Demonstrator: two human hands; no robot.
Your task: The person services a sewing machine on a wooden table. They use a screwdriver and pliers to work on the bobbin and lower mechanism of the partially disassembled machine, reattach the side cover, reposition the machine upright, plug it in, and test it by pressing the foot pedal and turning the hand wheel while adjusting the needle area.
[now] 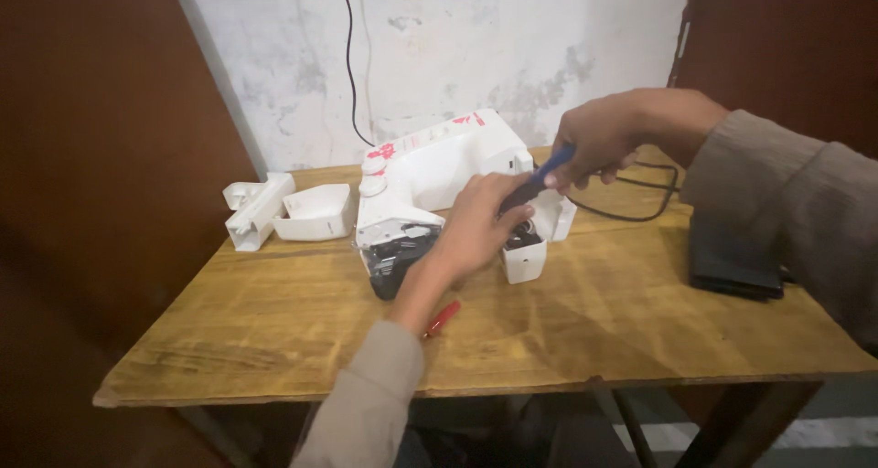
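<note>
My left hand (480, 226) rests on the white sewing machine (439, 171), fingers curled over the open gap under its arm, steadying it rather than gripping anything loose. My right hand (599, 139) is closed around a blue-handled screwdriver (541, 177), whose dark shaft slants down and to the left toward the machine's base, where my left fingers meet it. The machine lies near the middle of the wooden table (567, 331), tipped over, its long axis running from the dark, exposed mechanism nearest me up and away to the right toward the wall. I judge it rigid and fairly heavy, with a smooth plastic shell that could slide on the wood, so the broad body is the place to hold it, not the bare mechanism at the end. Two white cover pieces (293, 210) lie to the left, well apart from it. A red tool (443, 318) sits by my left wrist, and a black cable (640, 198) loops behind my right hand.
</note>
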